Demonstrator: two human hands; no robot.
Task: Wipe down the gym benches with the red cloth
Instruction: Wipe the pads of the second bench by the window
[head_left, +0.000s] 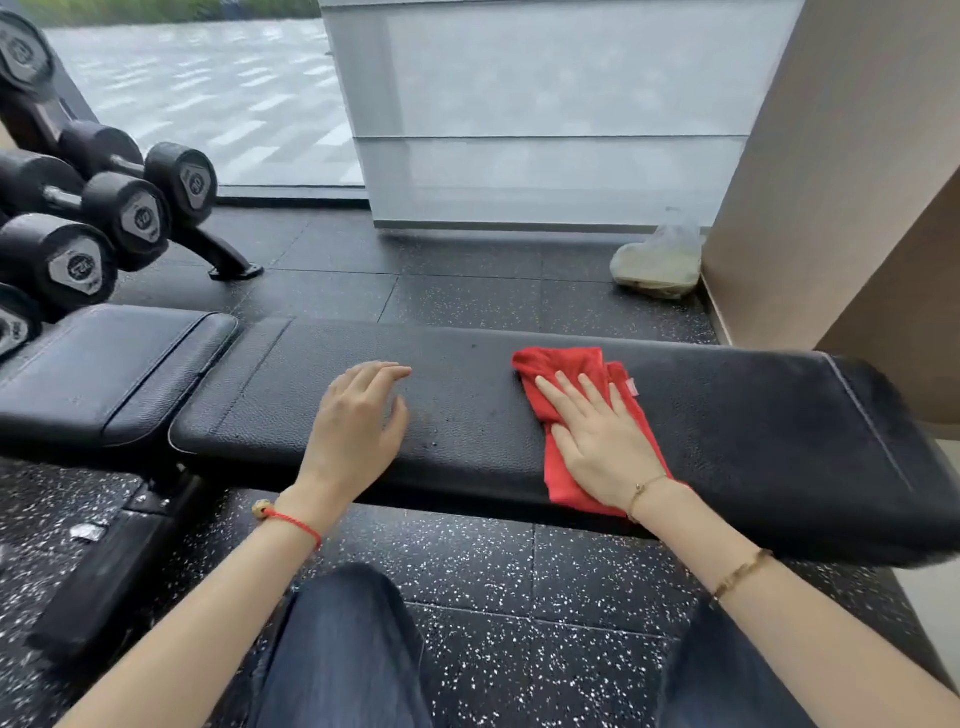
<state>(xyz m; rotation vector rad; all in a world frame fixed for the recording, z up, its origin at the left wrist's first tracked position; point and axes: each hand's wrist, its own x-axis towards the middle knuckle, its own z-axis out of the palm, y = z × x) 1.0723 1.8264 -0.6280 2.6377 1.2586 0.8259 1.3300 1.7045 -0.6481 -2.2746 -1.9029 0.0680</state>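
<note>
- We are kneeling or crouching in front of the bench (467, 415), our knees in dark jeans lying below both forearms, over the speckled floor (467, 597).
- We are pressing the right hand (597, 436) flat on the cloth (561, 374), fingers spread wide and pointing away and to the left; the hand is not gripping anything, only pinning the fabric under the palm.
- The cloth is lying on the long pad under that hand, reaching from the near edge by the wrist up past the fingertips, with a bunched fold beyond them.
- We are resting the left hand (358, 421) on the bare pad well to the left of the cloth, fingers loosely open and holding nothing; it seems to be steadying us.
- To do this pass well, we are judging that the palm should keep even pressure, so the cloth slides with the hand and does not ruck up at the fold.
- We should be working in overlapping strokes along the pad, covering the far edge beyond the fingertips and the stitched end to the right of the right hand.
- Small dark specks are showing on the pad between the two hands; that stretch looks due for a stroke.
- The seat pad (104, 364), left of the left hand, looks not yet reached.
- Beyond the left hand, dumbbells (130, 218) are sitting on a rack; beyond the right hand, a bag (657, 260) is lying against the wall.
</note>
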